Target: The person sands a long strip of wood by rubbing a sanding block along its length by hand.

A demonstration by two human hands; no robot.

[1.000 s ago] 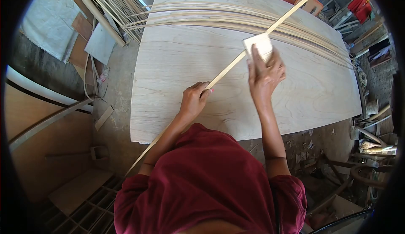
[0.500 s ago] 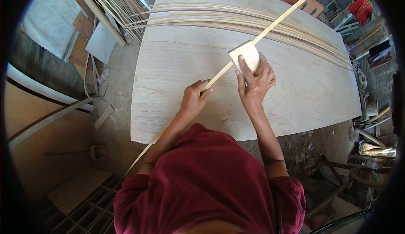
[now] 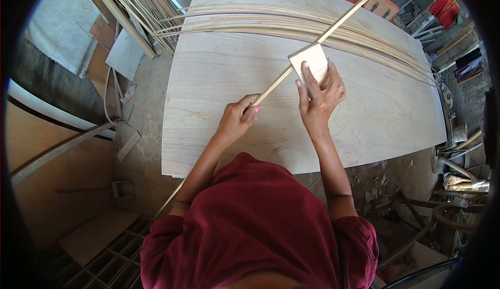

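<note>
A long thin wooden strip (image 3: 346, 15) runs diagonally over the large plywood sheet (image 3: 234, 65), from beside my left forearm up to the upper right. My left hand (image 3: 237, 118) is closed round the strip near the sheet's front part. Farther along, my right hand (image 3: 320, 99) grips a pale square block (image 3: 311, 60) that lies across the strip and hides a short stretch of it. The underside of the block is hidden.
Several thin strips (image 3: 271, 25) lie across the back of the sheet. More strips (image 3: 138, 5) and a pole (image 3: 122, 18) lean at the upper left. An orange case (image 3: 382, 7) is behind the sheet; wooden pieces clutter the right floor.
My right hand and the block slid down the strip toward my left hand, then slightly back up. The strip shifted a little, and my left hand turned slightly with it.
</note>
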